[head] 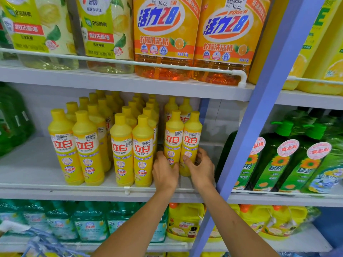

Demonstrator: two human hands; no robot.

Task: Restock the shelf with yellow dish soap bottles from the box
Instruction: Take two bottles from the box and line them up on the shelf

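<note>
In the middle of the frame the white shelf (27, 175) carries many yellow soap bottles (121, 145). They stand upright in close rows, each with a yellow cap and red characters on the label. A little to the right of the centre, two more of them stand side by side and touch each other, with a narrow gap between them and the main group. The left hand (164, 171) has its fingers curled round the lower part of the first bottle (174, 140). The right hand (201, 168) grasps the lower part of the second bottle (192, 141), with its thumb on the front. Both bottles are upright, and the left hand hides the base of the first one. In the upper part of the frame, large orange bottles (163, 43) stand on the shelf above. At the right, past the blue post (259, 108), there are green bottles (289, 160).
</note>
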